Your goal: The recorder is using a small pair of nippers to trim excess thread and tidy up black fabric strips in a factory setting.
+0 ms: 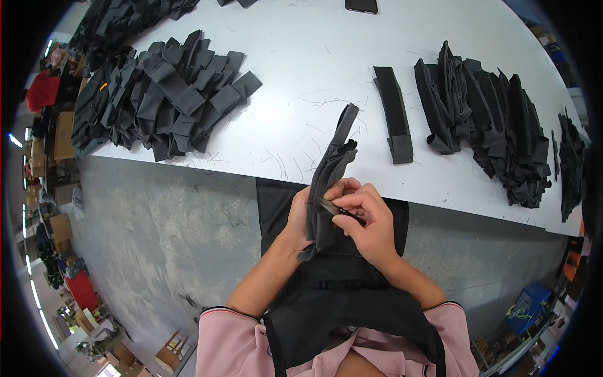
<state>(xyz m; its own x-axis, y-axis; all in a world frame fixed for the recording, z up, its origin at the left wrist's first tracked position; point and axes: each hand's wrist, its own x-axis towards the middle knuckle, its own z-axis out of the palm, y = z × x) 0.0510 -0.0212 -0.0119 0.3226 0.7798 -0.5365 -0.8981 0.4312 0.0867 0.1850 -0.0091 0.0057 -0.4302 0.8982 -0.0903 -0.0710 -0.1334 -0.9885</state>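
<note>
My left hand (pixel 297 217) is closed around a folded dark grey fabric piece (pixel 322 235), held up in front of my body at the table's near edge. Its narrow strip end points away over the white tabletop. In my right hand (pixel 375 227) is a small pair of thread snips (pixel 352 216), gripped by the fingers. The snips' metal blades touch or nearly touch the middle of the fabric; whether they are closed on a thread is too small to tell. Beyond my hands, a single dark fabric strip (pixel 394 116) lies flat on the table.
A big heap of dark fabric pieces (pixel 182 91) covers the table's left side. Stacked bundles (pixel 509 129) lie to the right, another bundle (pixel 570 166) at the far right. Loose threads litter the white table (pixel 289 69). A phone (pixel 361 5) rests at the far edge.
</note>
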